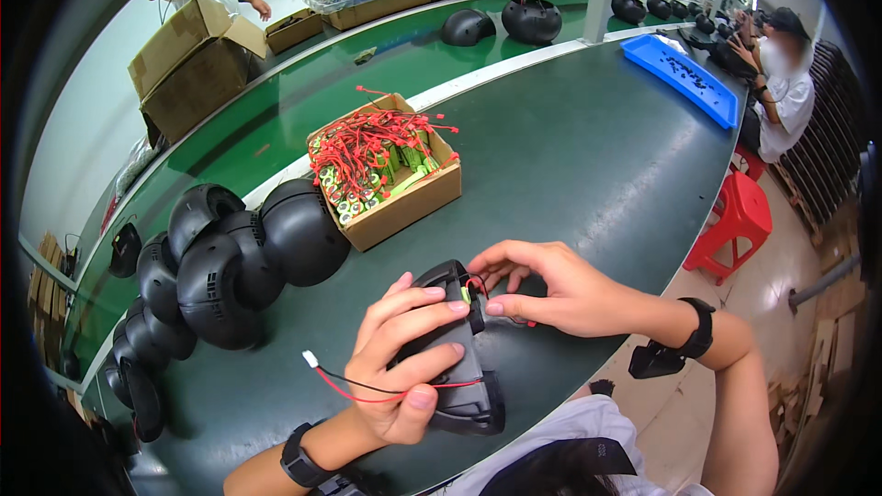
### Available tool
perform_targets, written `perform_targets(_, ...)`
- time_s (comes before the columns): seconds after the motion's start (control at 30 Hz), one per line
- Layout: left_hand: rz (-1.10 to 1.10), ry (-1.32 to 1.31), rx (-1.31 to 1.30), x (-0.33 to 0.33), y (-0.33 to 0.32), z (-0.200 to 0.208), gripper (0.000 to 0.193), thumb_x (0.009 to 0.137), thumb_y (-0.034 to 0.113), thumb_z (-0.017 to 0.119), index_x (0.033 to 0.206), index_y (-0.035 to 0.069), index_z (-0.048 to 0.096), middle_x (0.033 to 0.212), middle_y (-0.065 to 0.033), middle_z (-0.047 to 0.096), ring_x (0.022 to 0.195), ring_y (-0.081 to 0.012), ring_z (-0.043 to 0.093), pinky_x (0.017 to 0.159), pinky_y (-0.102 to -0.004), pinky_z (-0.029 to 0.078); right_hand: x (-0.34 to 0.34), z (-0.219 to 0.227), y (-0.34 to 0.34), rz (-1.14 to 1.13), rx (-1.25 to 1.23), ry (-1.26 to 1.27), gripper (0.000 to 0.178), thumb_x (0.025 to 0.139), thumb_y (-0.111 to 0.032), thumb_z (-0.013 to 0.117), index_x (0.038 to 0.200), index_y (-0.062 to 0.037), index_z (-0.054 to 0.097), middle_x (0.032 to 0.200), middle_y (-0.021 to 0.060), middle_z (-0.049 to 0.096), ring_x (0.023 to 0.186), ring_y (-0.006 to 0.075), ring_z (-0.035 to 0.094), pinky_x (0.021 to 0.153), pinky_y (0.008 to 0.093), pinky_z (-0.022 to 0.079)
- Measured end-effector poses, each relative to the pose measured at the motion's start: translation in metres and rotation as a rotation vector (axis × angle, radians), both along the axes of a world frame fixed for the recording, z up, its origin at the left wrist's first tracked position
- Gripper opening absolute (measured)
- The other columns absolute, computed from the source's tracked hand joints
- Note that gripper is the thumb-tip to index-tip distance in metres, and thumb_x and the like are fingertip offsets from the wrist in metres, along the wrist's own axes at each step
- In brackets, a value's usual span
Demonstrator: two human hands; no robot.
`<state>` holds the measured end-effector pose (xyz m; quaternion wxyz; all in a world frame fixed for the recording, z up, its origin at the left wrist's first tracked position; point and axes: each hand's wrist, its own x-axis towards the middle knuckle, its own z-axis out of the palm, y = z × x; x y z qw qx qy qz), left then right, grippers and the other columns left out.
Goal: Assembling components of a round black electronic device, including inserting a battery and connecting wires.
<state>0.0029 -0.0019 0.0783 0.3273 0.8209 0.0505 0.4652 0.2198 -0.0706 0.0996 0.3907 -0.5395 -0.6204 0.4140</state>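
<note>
My left hand [404, 363] is wrapped over a black plastic housing [469, 358], holding it tilted above the table. A red and black wire pair with a white connector [310, 359] runs out from under the thumb to the left. At the housing's far end, a green battery cell [466, 296] shows in an opening, partly hidden by my left fingers. My right hand [560, 289] is curled there, thumb and fingers round thin red and black wires [479, 285]. A small red connector peeks out below the right thumb.
Ahead stands a cardboard box [409, 207] of green battery cells with red leads. Black rounded shells [220, 289] are piled at left. A blue tray [684, 78] of small black parts lies far right, near a seated person. Beyond runs a green conveyor [276, 119]; a red stool [732, 225] stands right.
</note>
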Motion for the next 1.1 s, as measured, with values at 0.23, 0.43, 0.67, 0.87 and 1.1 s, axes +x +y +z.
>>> perform_targets(0.23, -0.081, -0.007, -0.007, -0.004, 0.008, -0.007, 0.040, 0.094, 0.031, 0.041, 0.088, 0.001, 0.068, 0.102, -0.0160, 0.070, 0.104, -0.0340, 0.058, 0.104, -0.0593, 0.033, 0.003, -0.013, 0.002, -0.066, 0.234, 0.111, 0.021, 0.090, -0.011, 0.062, 0.103, 0.0059, 0.061, 0.086, 0.0101, 0.066, 0.068, 0.0118, 0.059, 0.054, 0.0258, 0.050)
perform_targets(0.43, -0.069, -0.005, 0.004, -0.005, 0.008, -0.007, 0.041, 0.094, 0.030, 0.040, 0.087, 0.001, 0.068, 0.100, -0.0157, 0.071, 0.097, -0.0311, 0.059, 0.103, -0.0595, 0.033, -0.001, -0.006, 0.003, -0.015, 0.128, 0.088, 0.019, 0.087, -0.010, 0.066, 0.098, 0.0049, 0.060, 0.081, 0.0121, 0.068, 0.075, 0.0163, 0.067, 0.065, 0.0288, 0.054)
perform_targets(0.67, -0.065, 0.037, 0.003, -0.001, 0.005, -0.002, 0.036, 0.090, 0.025, 0.041, 0.085, 0.000, 0.067, 0.100, -0.0159, 0.071, 0.096, -0.0307, 0.059, 0.104, -0.0586, 0.033, -0.001, 0.002, -0.012, -0.071, 0.267, -0.064, 0.010, 0.083, -0.005, 0.064, 0.090, 0.0015, 0.061, 0.086, 0.0087, 0.065, 0.075, 0.0233, 0.065, 0.064, 0.0337, 0.052)
perform_targets(0.87, -0.063, 0.096, 0.019, 0.001, 0.000, 0.008, 0.033, 0.088, 0.024, 0.043, 0.086, 0.000, 0.066, 0.109, -0.0165, 0.067, 0.096, -0.0313, 0.059, 0.104, -0.0565, 0.033, 0.002, 0.023, -0.018, 0.063, 0.920, -0.495, 0.026, 0.066, 0.001, 0.069, 0.092, 0.0005, 0.066, 0.086, 0.0095, 0.063, 0.070, 0.0230, 0.061, 0.059, 0.0332, 0.051)
perform_targets(1.1, -0.098, 0.230, -0.032, -0.002, -0.011, 0.010, 0.040, 0.088, 0.024, 0.043, 0.100, -0.003, 0.070, 0.112, -0.0158, 0.066, 0.107, -0.0326, 0.055, 0.107, -0.0532, 0.032, -0.020, 0.030, -0.015, 0.127, 0.982, -0.377, 0.031, 0.068, 0.003, 0.066, 0.098, -0.0003, 0.068, 0.090, 0.0116, 0.064, 0.074, 0.0237, 0.063, 0.065, 0.0350, 0.053)
